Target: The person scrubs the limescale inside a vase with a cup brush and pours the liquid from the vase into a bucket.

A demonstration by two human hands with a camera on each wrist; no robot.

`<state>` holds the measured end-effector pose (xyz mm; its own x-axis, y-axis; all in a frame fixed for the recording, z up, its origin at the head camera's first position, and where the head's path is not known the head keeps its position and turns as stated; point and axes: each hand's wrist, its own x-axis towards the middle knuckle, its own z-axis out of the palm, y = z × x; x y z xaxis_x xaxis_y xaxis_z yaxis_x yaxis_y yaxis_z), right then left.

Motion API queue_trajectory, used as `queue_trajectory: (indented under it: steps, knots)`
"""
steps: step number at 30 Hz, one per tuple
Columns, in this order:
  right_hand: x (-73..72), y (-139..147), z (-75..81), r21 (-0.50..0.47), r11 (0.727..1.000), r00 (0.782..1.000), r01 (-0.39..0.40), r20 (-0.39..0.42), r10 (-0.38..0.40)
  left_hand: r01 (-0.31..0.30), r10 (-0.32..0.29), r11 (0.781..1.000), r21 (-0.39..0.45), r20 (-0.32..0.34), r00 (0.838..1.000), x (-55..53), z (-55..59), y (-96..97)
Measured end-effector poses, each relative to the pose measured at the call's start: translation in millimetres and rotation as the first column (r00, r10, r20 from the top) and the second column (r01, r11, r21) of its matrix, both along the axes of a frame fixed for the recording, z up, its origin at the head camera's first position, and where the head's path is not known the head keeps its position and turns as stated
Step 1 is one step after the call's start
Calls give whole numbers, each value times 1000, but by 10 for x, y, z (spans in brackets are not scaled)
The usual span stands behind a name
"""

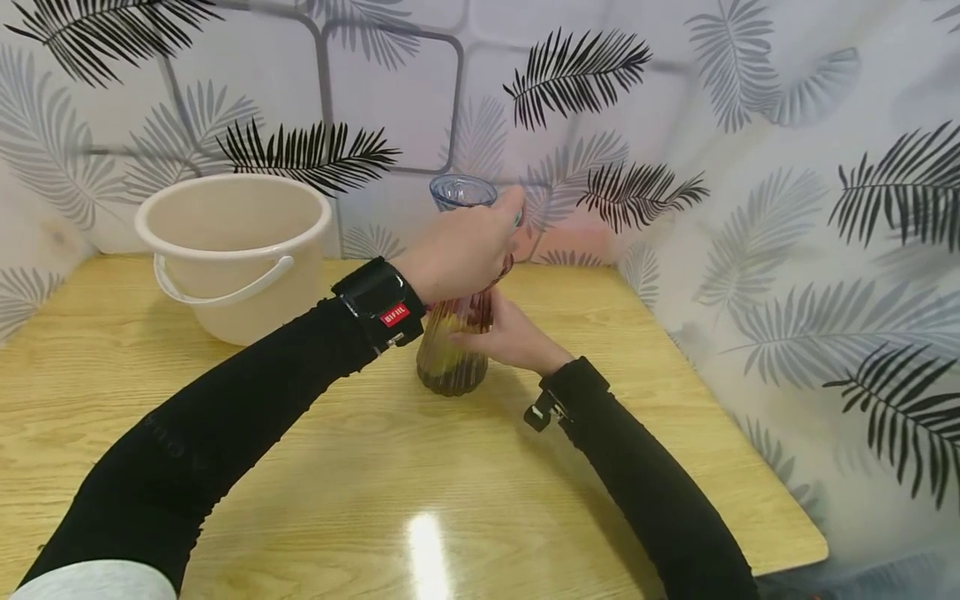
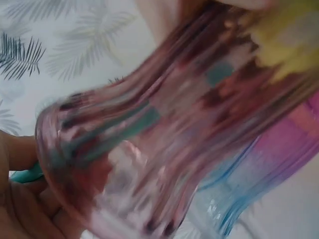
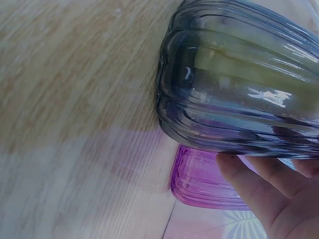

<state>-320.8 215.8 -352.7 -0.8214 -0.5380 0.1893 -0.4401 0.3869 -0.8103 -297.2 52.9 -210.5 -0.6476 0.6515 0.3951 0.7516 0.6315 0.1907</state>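
Note:
A tall ribbed glass vase [image 1: 450,371], smoky grey at its base and reddish toward its flared mouth, stands upright on the table. My left hand [image 1: 465,246] is over its mouth, fingers curled round the teal handle [image 2: 27,174] of what looks like a sponge brush. Through the glass show teal lengths of that handle and a blurred yellow head [image 1: 448,337]. Lower down, my right hand [image 1: 516,333] holds the vase's side, thumb on the near face, fingers [image 3: 249,184] reaching behind. Directly behind stands a second vase [image 3: 207,181], pink low down, with a blue rim.
A cream bucket [image 1: 225,321] with its handle hanging down in front stands at the back left of the wooden table [image 1: 337,475]. Leaf-patterned sheeting [image 1: 780,250] lines the back and right side. The table's right edge runs close to the sheeting.

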Motion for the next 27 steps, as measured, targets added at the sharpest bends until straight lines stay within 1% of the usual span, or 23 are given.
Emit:
queue_trajectory:
  steps: [1, 3, 5, 7, 10, 12, 14, 17, 19, 20, 22, 25, 27]
  knots:
    - [-3, 1, 4, 5, 1000, 1000, 3, -4, -3, -4, 4, 1000, 2, -31, 1000, 6, -16, 5]
    - [-5, 1, 11, 12, 1000, 1000, 10, -8, -10, -17, 18, 1000, 26, -58, 998, 11, -52, 11]
    - [-8, 2, 7, 18, 1000, 1000, 14, -6, -14, -33, 37, 997, 69, -53, 998, 4, -91, 11]
    - [-11, 5, -2, 26, 1000, 1000, 15, -9, -15, -49, 53, 991, 124, -30, 998, -5, -122, 7]
    - [-14, 11, -8, 31, 999, 1000, 12, -18, -12, -63, 56, 973, 220, 39, 998, -24, -148, -15]
    - [-19, 14, -1, 29, 1000, 1000, 10, -26, -9, -64, 41, 959, 275, 88, 995, -39, -143, -39]
    - [-20, 6, -5, 26, 1000, 999, 7, -31, -7, -73, 26, 947, 314, 151, 988, -53, -142, -80]
    - [-21, -9, -12, 17, 1000, 999, 2, -32, -2, -73, -8, 939, 336, 233, 972, -69, -119, -144]
    - [-23, -14, -17, 17, 1000, 999, 0, -37, 0, -67, -29, 942, 327, 281, 959, -76, -90, -178]
    - [-22, -15, -17, 18, 1000, 999, 1, -36, 0, -58, -41, 947, 317, 295, 955, -77, -70, -188]
    - [-18, -14, -17, 23, 1000, 999, 3, -34, -3, -31, -59, 959, 282, 306, 950, -72, -29, -199]
    - [-13, -15, -20, 15, 1000, 1000, 0, -22, 0, 13, -62, 984, 179, 268, 961, -51, 42, -195]
    - [-18, -19, -21, 5, 1000, 1000, -5, -15, 5, 44, -70, 992, 119, 224, 972, -41, 75, -193]
